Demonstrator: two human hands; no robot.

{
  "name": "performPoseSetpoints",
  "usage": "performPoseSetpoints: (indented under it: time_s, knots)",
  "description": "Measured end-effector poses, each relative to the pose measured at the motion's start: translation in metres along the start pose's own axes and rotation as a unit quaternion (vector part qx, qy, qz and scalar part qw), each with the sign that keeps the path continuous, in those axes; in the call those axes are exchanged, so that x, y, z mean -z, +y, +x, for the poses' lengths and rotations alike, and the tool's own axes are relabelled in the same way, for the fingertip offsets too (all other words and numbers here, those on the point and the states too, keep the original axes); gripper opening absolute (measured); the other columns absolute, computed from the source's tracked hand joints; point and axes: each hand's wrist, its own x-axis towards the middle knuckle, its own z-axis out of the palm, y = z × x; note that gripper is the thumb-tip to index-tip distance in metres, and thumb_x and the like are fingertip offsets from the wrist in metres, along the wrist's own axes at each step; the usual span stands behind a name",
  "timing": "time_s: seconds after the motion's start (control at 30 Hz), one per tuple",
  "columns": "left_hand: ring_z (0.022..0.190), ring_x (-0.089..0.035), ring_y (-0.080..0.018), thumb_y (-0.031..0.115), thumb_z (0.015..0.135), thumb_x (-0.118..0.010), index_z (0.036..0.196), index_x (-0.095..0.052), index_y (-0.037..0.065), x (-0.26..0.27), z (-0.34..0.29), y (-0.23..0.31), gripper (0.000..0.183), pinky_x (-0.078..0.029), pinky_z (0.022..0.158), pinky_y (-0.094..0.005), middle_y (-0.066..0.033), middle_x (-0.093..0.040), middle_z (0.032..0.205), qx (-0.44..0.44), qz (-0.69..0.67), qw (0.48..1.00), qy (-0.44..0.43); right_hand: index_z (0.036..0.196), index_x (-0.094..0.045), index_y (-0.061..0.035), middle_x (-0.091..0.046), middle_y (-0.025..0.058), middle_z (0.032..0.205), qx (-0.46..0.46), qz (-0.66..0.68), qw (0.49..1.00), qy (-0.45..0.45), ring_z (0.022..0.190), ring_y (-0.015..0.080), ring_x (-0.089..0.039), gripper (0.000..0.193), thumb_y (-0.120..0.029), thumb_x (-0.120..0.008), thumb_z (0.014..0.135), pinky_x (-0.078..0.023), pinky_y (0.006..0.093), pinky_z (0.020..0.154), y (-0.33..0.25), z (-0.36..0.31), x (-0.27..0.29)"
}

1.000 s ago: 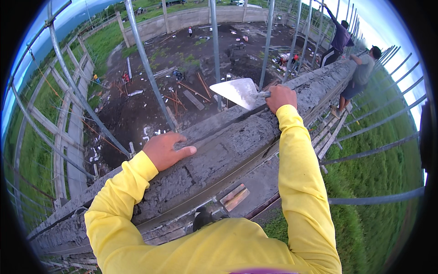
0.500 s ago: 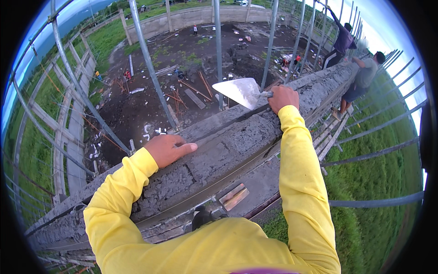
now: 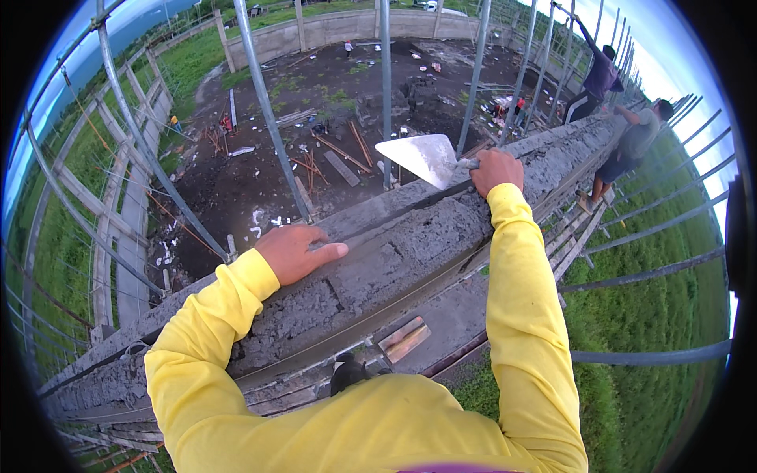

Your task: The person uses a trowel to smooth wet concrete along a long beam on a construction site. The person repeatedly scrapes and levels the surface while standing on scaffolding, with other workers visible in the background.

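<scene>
My right hand (image 3: 499, 172) is closed around the handle of a pointed masonry trowel (image 3: 426, 158). The trowel's pale, mortar-smeared blade points left, above the far edge of the wall. Below it, rough wet-looking grey mortar (image 3: 394, 252) covers the wall top, with a dark groove along its far side. My left hand (image 3: 296, 252) rests over the long grey strip (image 3: 371, 217) along that far edge. Its fingers curl over the strip, their tips hidden, while the thumb lies on the near side.
A wooden-handled float (image 3: 404, 340) lies on the grey platform below the wall. Upright metal poles (image 3: 386, 94) stand along the far side. Two co-workers (image 3: 593, 83) are at the wall's far right. Beyond is a drop to dark ground; grass (image 3: 631, 394) lies below right.
The view has shifted slightly, so the scene sits a little further right. Both hands keep their places on the wall and the trowel, and the trowel stays in my right hand.
</scene>
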Motion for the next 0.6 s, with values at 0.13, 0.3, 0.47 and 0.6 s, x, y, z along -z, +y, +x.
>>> performPoseSetpoints:
  time_s: [0.13, 0.3, 0.47, 0.6]
  knots:
    - [0.119, -0.075, -0.0439, 0.072, 0.106, -0.062, 0.132, -0.079, 0.002, -0.0006, -0.0004, 0.0011, 0.077, -0.058, 0.105, -0.0487, -0.0251, -0.078, 0.129, 0.004, -0.007, 1.0, -0.002, 0.112, -0.084, -0.0129, -0.081, 0.0124, 0.119, -0.01, 0.006, 1.0, -0.014, 0.116, 0.0382, -0.076, 0.027, -0.03, -0.075, 0.093, -0.06, 0.0538, 0.099, -0.0016, 0.0001, 0.0007]
    - [0.122, -0.073, -0.0456, 0.075, 0.105, -0.059, 0.133, -0.078, 0.001, 0.0003, -0.0008, 0.0028, 0.081, -0.056, 0.108, -0.0496, -0.0268, -0.078, 0.13, 0.014, -0.006, 1.0, -0.015, 0.118, -0.085, -0.0129, -0.08, 0.0099, 0.122, -0.02, 0.008, 0.999, -0.037, 0.121, 0.0366, -0.074, 0.028, -0.028, -0.075, 0.096, -0.057, 0.0531, 0.104, -0.0039, -0.0003, 0.0052]
    - [0.121, -0.074, -0.0447, 0.069, 0.107, -0.062, 0.132, -0.08, 0.004, 0.0008, -0.0015, 0.0044, 0.071, -0.057, 0.107, -0.049, -0.0243, -0.079, 0.13, 0.018, -0.003, 1.0, -0.005, 0.114, -0.084, -0.0137, -0.081, 0.0117, 0.12, -0.01, 0.009, 1.0, -0.02, 0.117, 0.0379, -0.076, 0.027, -0.029, -0.075, 0.094, -0.06, 0.0527, 0.101, -0.0037, -0.0013, 0.0053]
    - [0.119, -0.075, -0.0443, 0.064, 0.108, -0.063, 0.131, -0.081, 0.005, 0.0024, -0.0042, 0.0089, 0.066, -0.057, 0.106, -0.0488, -0.0246, -0.08, 0.127, 0.022, -0.004, 1.0, -0.001, 0.12, -0.084, -0.0137, -0.08, 0.0104, 0.124, -0.014, 0.015, 0.999, -0.049, 0.122, 0.0349, -0.074, 0.029, -0.028, -0.076, 0.096, -0.057, 0.0528, 0.104, -0.0035, 0.0, 0.0065]
